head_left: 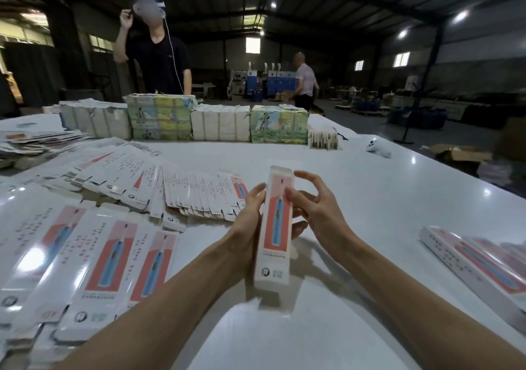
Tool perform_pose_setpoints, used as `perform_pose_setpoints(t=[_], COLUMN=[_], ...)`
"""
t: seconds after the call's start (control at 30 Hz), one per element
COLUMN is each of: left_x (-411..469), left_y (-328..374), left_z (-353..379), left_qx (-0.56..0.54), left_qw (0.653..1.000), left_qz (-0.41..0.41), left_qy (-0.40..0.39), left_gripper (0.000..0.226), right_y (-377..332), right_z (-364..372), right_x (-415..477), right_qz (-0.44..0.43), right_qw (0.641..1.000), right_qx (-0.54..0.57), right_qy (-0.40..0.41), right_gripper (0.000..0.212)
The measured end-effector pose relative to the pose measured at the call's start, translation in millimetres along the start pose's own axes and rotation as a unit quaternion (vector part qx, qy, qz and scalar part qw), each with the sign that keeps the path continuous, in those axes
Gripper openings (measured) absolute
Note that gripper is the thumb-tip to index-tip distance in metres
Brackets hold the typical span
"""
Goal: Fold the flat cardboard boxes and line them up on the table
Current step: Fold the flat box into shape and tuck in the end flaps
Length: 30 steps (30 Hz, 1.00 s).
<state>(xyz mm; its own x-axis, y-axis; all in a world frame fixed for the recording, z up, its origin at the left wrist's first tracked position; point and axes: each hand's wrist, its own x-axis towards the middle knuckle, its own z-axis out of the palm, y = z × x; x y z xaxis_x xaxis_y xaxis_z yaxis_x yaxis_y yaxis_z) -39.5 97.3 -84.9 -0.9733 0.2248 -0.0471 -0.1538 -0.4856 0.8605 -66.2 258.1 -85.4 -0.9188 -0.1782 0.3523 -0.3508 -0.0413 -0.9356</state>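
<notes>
The left hand (247,217) grips the left side of the long white-and-red folded cardboard box (274,227), held upright above the near middle of the white surface (370,198), while the right hand's (317,208) loosely spread fingers (308,175) only touch its right edge; a one-sided squeeze could buckle its thin walls. Bare room lies toward the right edge, short of the finished boxes (478,264), whereas glossy flat boxes (113,250) crowd the left.

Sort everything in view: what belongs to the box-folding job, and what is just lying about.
Job: folded box, held by the left hand, right hand at its edge; flat boxes spread on the left; finished boxes lined up on the right; table.

Lying about: bundled stacks along the far edge; white device; open carton on the floor.
</notes>
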Motion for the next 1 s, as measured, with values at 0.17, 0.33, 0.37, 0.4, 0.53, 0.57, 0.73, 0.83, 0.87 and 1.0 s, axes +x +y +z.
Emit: perform_pose_setpoints(t=[0.17,0.33,0.37,0.4,0.53,0.57,0.73,0.83,0.87,1.0], left_x=[3,5,5,5,12,13,15,15,14,10], left_y=[-1,-2,-2,-3,-6,-7,-11,-11,-12,-15], left_z=[1,-2,-2,-2,-3,-4,-9,-8,-8,-2], left_qx=[0.114,0.103,0.089,0.086,0.225,0.252,0.329,0.310,0.308,0.309], left_qw=[0.989,0.993,0.995,0.995,0.970,0.963,0.939,0.945,0.946,0.949], left_qz=[0.092,0.055,0.027,0.016,0.079,0.085,0.096,0.101,0.100,0.062], left_qy=[0.028,-0.019,-0.038,-0.055,-0.048,-0.042,0.011,0.014,0.011,-0.026], left_gripper=[0.041,0.045,0.056,0.066,0.114,0.116,0.113,0.106,0.106,0.105], right_y=[-2,-6,-6,-7,-9,-9,-3,-2,-2,-3], right_z=[-4,-2,-2,-2,-6,-8,-8,-7,-7,-15], right_x=[-1,-1,-1,-2,0,1,3,4,5,9], right_qz=[-0.022,-0.019,-0.013,-0.009,-0.006,-0.003,0.018,0.016,0.018,0.033], right_qw=[1.000,0.999,0.999,0.999,0.999,0.998,0.997,0.999,1.000,0.997], right_qx=[-0.019,-0.042,-0.043,-0.041,-0.040,-0.042,-0.045,-0.032,-0.024,-0.023], right_qy=[-0.011,-0.012,-0.017,-0.022,-0.031,-0.038,-0.056,-0.023,0.000,0.069], right_gripper=[0.042,0.045,0.045,0.044,0.043,0.043,0.034,0.034,0.033,0.029])
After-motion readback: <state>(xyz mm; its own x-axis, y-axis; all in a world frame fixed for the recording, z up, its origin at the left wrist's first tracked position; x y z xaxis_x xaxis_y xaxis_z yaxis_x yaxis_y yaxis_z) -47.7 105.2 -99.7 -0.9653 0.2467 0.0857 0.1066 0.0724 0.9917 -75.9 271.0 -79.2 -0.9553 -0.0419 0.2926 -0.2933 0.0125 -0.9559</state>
